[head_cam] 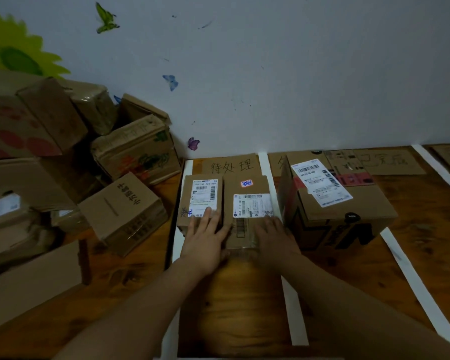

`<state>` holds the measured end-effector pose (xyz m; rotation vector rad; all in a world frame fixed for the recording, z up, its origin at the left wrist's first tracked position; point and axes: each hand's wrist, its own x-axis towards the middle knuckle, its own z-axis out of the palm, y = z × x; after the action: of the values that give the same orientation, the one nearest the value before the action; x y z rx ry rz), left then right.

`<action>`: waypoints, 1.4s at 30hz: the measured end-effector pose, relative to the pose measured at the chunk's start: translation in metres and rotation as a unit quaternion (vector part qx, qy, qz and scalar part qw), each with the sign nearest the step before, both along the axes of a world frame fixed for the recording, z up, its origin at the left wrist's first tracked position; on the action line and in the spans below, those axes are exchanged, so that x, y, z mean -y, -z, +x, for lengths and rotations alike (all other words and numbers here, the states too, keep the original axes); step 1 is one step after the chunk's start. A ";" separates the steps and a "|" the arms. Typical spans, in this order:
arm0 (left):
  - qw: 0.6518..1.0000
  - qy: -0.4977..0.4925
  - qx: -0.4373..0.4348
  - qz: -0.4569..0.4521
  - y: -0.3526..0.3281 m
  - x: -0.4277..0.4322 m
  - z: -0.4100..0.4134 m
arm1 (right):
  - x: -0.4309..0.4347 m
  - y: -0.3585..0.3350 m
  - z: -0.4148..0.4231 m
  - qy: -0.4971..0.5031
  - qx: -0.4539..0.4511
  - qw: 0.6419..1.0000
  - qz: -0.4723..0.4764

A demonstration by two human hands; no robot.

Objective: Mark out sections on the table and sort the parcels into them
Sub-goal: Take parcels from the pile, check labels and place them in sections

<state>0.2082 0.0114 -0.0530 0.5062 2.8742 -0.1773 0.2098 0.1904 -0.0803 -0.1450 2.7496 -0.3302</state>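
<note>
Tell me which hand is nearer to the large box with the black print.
The right hand. It rests on the middle parcel, just left of the large box. The left hand lies farther left, mostly on the small parcel beside it.

A home room: butterfly decals (170,81) on the wall (296,74); heaped cardboard boxes (135,149).

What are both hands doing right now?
Left hand: open, fingers flat on the left parcel.
Right hand: open, flat on the adjoining parcel.
</note>
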 end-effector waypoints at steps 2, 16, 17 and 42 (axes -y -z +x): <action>0.999 -0.032 -0.017 0.035 -0.010 0.016 0.004 | 0.010 -0.015 -0.001 -0.006 -0.019 1.000 0.004; 0.642 -0.537 0.061 0.544 -0.046 0.237 -0.027 | 0.233 -0.084 -0.061 -0.003 -0.016 0.975 -0.222; 0.628 -0.543 0.094 0.549 -0.040 0.243 -0.032 | 0.249 -0.079 -0.072 0.024 -0.005 0.975 -0.222; 0.615 -0.402 0.139 0.663 -0.090 0.263 0.077 | 0.207 -0.137 0.038 0.146 0.051 0.901 -0.404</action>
<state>0.2848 -0.2512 0.0365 -0.6073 2.0406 1.9922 0.2475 -0.0162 0.0569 0.0791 2.3472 -1.4970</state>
